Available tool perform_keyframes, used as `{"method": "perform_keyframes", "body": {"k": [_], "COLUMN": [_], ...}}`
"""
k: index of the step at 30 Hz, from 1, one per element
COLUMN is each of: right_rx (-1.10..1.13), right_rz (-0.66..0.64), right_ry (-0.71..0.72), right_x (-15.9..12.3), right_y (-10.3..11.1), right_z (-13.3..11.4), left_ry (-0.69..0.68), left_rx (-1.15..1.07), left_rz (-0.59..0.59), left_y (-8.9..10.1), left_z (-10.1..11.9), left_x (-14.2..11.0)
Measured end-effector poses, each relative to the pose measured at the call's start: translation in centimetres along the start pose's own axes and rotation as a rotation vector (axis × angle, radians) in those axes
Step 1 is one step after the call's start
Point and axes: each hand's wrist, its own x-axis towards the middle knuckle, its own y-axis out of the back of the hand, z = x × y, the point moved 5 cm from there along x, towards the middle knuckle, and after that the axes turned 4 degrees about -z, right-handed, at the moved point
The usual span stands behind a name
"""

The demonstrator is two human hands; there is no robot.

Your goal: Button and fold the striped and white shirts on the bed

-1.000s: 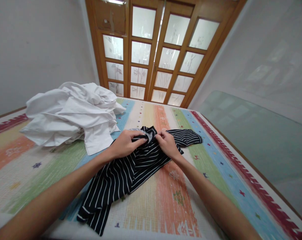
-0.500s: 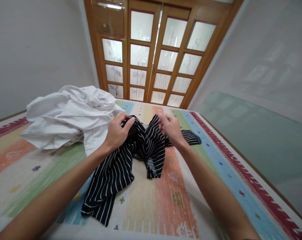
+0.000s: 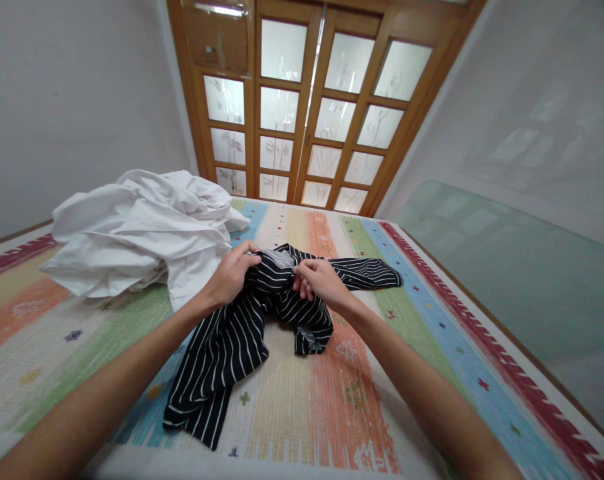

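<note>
A black shirt with white stripes (image 3: 232,353) lies crumpled in front of me, one sleeve stretched out to the right. My left hand (image 3: 232,272) is closed on its upper edge, where some of the pale inner side shows. With thumb and index finger, my right hand (image 3: 322,283) pinches the same edge a little further right; its other fingers are curled below. A lower part of the shirt hangs toward me, folded over, with a bit of grey lining at its end. The exact spot under my left fingertips is hidden.
A heap of white cloth (image 3: 147,233) lies at the left, close to my left hand. Everything rests on a colourful striped cover (image 3: 282,413). Behind stand wooden doors with glass panes (image 3: 280,107); a pale green panel (image 3: 507,267) leans along the right wall.
The shirt's upper part was lifted and spread between both hands, then lowered. A flap now hangs toward me. My right hand has moved left and down, pinching the edge nearer my left hand.
</note>
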Motion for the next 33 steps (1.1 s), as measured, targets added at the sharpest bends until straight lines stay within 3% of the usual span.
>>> {"method": "perform_keyframes", "body": {"k": [5,10,15,19,24,29,33], "right_rx": [-0.062,-0.21,-0.302,-0.166,-0.018,-0.027,-0.151], "right_rz": [-0.015,-0.065,0.002,0.031,-0.087,-0.145,-0.095], "right_ry": [0.173,0.284,0.368,0.343,0.199,0.137,0.157], "right_x": [-0.7,-1.7,-2.3,-1.9,-1.7,-1.9,-1.3], "right_y": [0.7,0.1,0.0,0.3,-0.1,-0.3,0.0], "right_z": [-0.4,-1.2,-1.7,-1.0,-0.3,0.0,0.7], "left_ry": [0.005,-0.115,-0.163,-0.181,-0.189,-0.195,-0.208], "left_rx": [0.132,0.167,0.15,0.152,0.174,0.185,0.188], "left_rz": [-0.262,-0.302,-0.272,-0.197,-0.157,-0.23,-0.281], "left_y": [-1.3,-3.3,-4.5,-4.6,-4.5,-4.7,-4.8], "left_z": [-0.3,0.3,-0.2,-0.1,-0.1,0.2,0.8], "left_x": [0.2,0.4,0.5,0.4,0.0,-0.5,-0.9]}}
